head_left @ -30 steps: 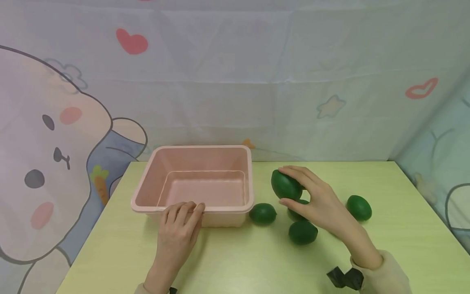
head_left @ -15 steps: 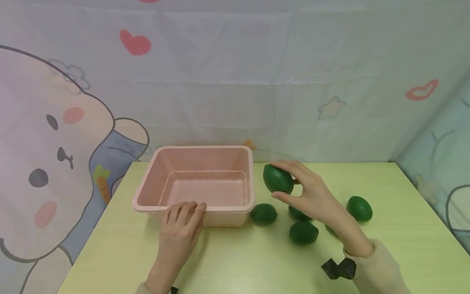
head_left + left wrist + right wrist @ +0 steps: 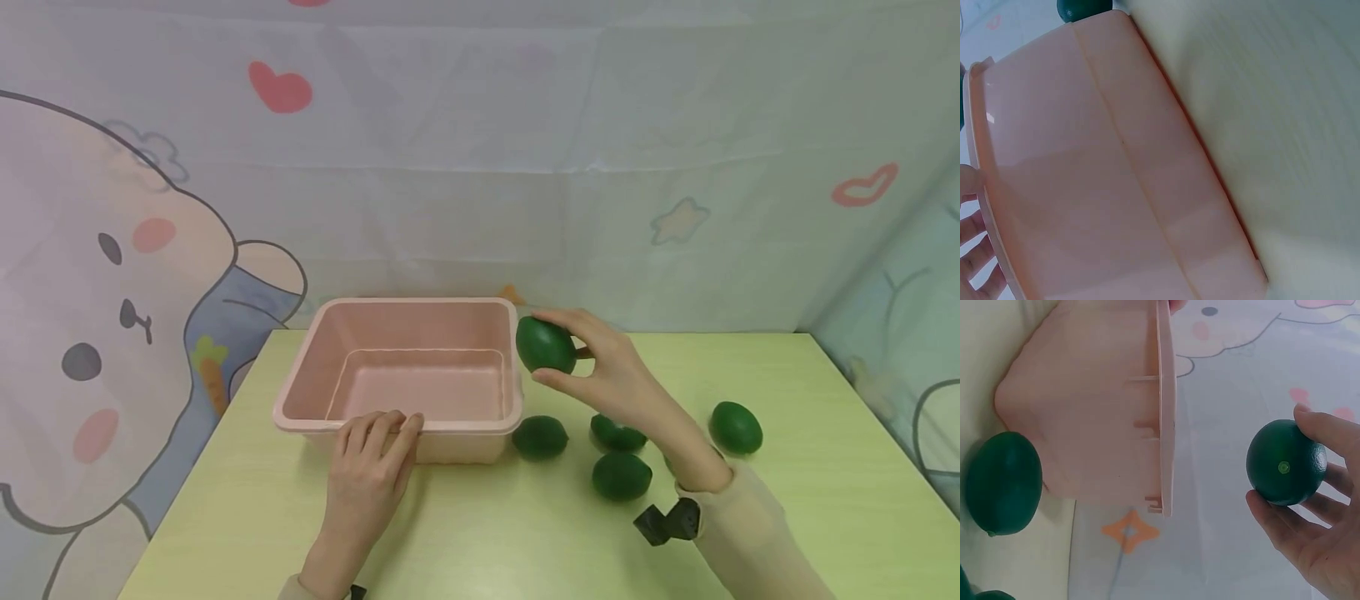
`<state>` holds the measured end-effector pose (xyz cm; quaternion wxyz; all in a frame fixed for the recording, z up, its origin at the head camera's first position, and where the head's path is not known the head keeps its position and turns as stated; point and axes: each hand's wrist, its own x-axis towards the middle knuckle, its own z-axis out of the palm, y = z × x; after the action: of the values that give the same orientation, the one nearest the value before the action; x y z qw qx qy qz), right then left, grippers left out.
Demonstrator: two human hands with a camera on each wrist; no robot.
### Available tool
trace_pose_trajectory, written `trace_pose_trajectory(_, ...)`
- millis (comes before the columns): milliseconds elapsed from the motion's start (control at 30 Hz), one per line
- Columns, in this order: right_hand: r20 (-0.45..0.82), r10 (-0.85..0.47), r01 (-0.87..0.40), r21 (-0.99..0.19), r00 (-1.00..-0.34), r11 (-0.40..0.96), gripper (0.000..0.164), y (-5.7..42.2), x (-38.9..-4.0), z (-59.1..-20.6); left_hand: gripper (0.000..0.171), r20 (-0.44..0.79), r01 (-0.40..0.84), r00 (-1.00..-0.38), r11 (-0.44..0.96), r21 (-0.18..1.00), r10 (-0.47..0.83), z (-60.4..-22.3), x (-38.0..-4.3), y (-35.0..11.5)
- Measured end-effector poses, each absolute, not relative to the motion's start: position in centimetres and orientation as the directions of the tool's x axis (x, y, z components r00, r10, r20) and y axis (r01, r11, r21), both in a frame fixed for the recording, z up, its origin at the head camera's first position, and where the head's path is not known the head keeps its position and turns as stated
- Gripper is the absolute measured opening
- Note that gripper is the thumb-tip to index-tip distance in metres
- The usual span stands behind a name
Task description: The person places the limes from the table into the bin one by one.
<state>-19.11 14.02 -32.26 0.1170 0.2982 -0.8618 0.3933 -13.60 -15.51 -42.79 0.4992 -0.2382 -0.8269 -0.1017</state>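
A dark green lime (image 3: 546, 345) is held between the thumb and fingers of my right hand (image 3: 617, 373), raised just beyond the right rim of a pink plastic bin (image 3: 517, 392). In the right wrist view the same lime (image 3: 1286, 462) shows its pale stem end, apart from the bin wall (image 3: 1104, 425). My left hand (image 3: 369, 471) grips the bin's front rim, its fingers hooked over the edge; the left wrist view shows these fingers (image 3: 975, 256) past the rim. The bin's visible floor is bare.
One lime (image 3: 541, 437) lies close to the bin's right side. Two more, a back lime (image 3: 618, 432) and a front lime (image 3: 622, 476), lie below my right hand. Farther right is another lime (image 3: 736, 428). A printed cloth (image 3: 465, 167) hangs behind the table (image 3: 480, 542).
My right hand has carried the lime leftward and slightly up, from above the other limes to the bin's right rim. The left hand has stayed on the front rim.
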Motion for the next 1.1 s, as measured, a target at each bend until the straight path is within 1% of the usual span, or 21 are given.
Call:
trace_pose_trajectory(300, 0.405, -0.430, -0.585, -0.651, -0.807, 0.484, 0.066, 12.8, -20.3, -31.8, 0.029, 0.870, 0.494, -0.398, 0.867, -0.063, 0.290, -42.9, -13.6, -15.5)
trace_pose_trajectory(667, 0.425, -0.443, -0.609, -0.638, -0.789, 0.472, 0.063, 10.8, -22.2, -31.7, 0.028, 0.872, 0.496, -0.394, 0.866, -0.063, 0.290, -42.9, -13.6, -15.5)
trace_pose_trajectory(1100, 0.348, -0.438, -0.544, -0.686, -0.828, 0.483, 0.063, 8.4, -23.7, -31.7, 0.028, 0.872, 0.502, -0.398, 0.863, -0.055, 0.287, -42.9, -13.6, -15.6)
